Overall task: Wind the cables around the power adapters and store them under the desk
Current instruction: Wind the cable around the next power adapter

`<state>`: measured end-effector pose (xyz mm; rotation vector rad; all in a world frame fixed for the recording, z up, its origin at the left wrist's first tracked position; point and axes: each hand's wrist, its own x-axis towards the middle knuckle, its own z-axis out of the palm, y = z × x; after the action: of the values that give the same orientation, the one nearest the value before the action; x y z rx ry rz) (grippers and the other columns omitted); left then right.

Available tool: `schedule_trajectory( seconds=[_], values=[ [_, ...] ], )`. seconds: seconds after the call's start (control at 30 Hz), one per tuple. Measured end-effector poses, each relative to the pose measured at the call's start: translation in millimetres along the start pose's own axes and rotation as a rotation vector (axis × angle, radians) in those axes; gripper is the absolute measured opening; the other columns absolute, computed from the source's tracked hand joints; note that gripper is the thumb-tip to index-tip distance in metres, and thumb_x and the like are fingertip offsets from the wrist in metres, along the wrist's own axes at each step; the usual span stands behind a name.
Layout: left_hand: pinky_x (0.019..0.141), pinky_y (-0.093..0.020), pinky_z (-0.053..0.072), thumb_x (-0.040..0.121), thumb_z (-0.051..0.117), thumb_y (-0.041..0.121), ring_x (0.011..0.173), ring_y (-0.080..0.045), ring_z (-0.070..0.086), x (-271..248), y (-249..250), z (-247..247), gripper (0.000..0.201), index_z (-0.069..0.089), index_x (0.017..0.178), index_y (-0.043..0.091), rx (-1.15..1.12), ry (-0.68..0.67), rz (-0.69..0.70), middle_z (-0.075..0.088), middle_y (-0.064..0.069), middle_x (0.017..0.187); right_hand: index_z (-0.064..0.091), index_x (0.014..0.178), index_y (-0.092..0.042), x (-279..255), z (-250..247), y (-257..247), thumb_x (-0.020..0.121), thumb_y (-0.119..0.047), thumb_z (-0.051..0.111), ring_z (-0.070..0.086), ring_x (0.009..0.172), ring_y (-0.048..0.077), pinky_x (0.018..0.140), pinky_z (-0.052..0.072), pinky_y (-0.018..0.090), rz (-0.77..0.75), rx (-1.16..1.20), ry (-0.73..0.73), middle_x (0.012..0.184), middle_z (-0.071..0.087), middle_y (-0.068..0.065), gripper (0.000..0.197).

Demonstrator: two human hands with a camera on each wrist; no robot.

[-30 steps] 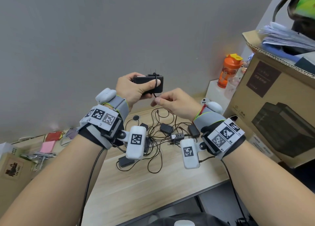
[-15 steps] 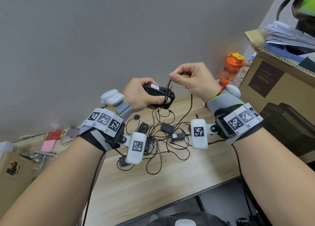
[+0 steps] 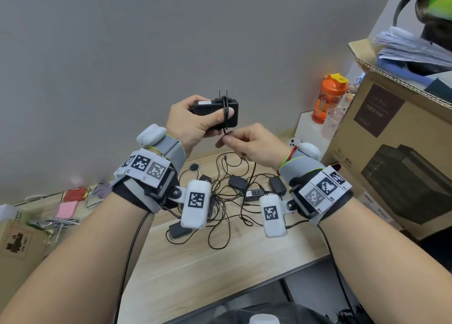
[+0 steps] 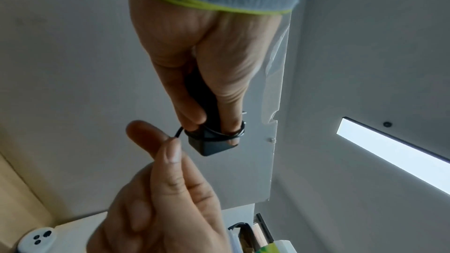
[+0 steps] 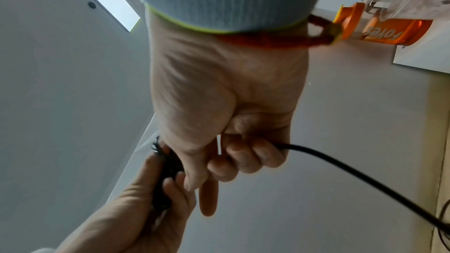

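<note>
My left hand (image 3: pixel 195 120) grips a black power adapter (image 3: pixel 232 106) held up above the desk, its prongs pointing up. A few turns of thin black cable (image 3: pixel 225 113) ring the adapter over my thumb. Just below it my right hand (image 3: pixel 244 142) pinches that cable between thumb and forefinger. In the left wrist view the adapter (image 4: pixel 212 145) sticks out under my left hand (image 4: pixel 207 84), with the cable loops (image 4: pixel 219 134) around it. In the right wrist view the cable (image 5: pixel 353 172) trails away from my curled right hand (image 5: pixel 231 141) toward the desk.
Several more black adapters (image 3: pixel 237 182) lie in a tangle of cables on the wooden desk (image 3: pixel 195 274). A large cardboard box (image 3: pixel 396 147) stands at the right, an orange bottle (image 3: pixel 330 98) behind it. Small items and a carton (image 3: pixel 17 240) sit at the left.
My right hand has come down from above the adapter to just below it, carrying the cable round. The left hand has raised the adapter and turned its prongs upward.
</note>
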<state>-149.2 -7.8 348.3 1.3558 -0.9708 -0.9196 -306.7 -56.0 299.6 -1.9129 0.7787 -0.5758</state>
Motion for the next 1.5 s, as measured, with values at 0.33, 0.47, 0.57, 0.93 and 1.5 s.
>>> schedule_trajectory(
  seconds=[0.33, 0.47, 0.57, 0.93, 1.5],
  values=[
    [0.051, -0.03, 0.053, 0.06, 0.093, 0.02, 0.054, -0.025, 0.067, 8, -18, -16, 0.033, 0.066, 0.077, 0.014, 0.349, -0.028, 0.017, 0.071, -0.013, 0.071, 0.075, 0.082, -0.014, 1, -29, -24, 0.091, -0.018, 0.069, 0.052, 0.064, -0.004, 0.069, 0.042, 0.015, -0.103, 0.001, 0.17, 0.068, 0.068, -0.008, 0.012],
    [0.049, -0.026, 0.05, 0.058, 0.095, 0.021, 0.057, -0.025, 0.068, 5, -16, -11, 0.036, 0.066, 0.079, 0.015, 0.351, -0.129, -0.004, 0.072, -0.011, 0.072, 0.072, 0.083, -0.012, 6, -43, -23, 0.09, -0.016, 0.071, 0.059, 0.071, 0.002, 0.074, 0.048, 0.018, -0.125, 0.049, 0.233, 0.078, 0.071, 0.005, 0.008],
    [0.047, -0.02, 0.047, 0.061, 0.093, 0.018, 0.055, -0.019, 0.068, 1, -10, -6, 0.035, 0.066, 0.082, 0.012, 0.34, -0.189, 0.014, 0.07, -0.006, 0.069, 0.07, 0.084, -0.005, 8, -50, -21, 0.088, -0.012, 0.072, 0.054, 0.061, -0.004, 0.067, 0.046, 0.012, -0.142, 0.066, 0.276, 0.071, 0.064, -0.003, 0.008],
    [0.048, -0.022, 0.044, 0.062, 0.088, 0.021, 0.055, -0.02, 0.065, -7, 6, 7, 0.031, 0.063, 0.079, 0.015, 0.195, -0.232, 0.09, 0.066, -0.003, 0.065, 0.068, 0.089, 0.003, 8, -35, -2, 0.098, -0.009, 0.056, 0.043, 0.043, -0.005, 0.047, 0.033, 0.007, -0.064, 0.07, 0.262, 0.046, 0.05, -0.02, 0.019],
    [0.052, -0.028, 0.05, 0.054, 0.093, 0.044, 0.06, -0.017, 0.065, 19, -21, -17, 0.039, 0.067, 0.075, 0.023, 0.363, 0.028, 0.068, 0.069, 0.002, 0.068, 0.075, 0.079, -0.024, 0, -27, -14, 0.09, -0.027, 0.069, 0.045, 0.053, -0.002, 0.057, 0.032, 0.013, -0.07, -0.112, 0.164, 0.051, 0.055, -0.018, 0.014]
  ],
)
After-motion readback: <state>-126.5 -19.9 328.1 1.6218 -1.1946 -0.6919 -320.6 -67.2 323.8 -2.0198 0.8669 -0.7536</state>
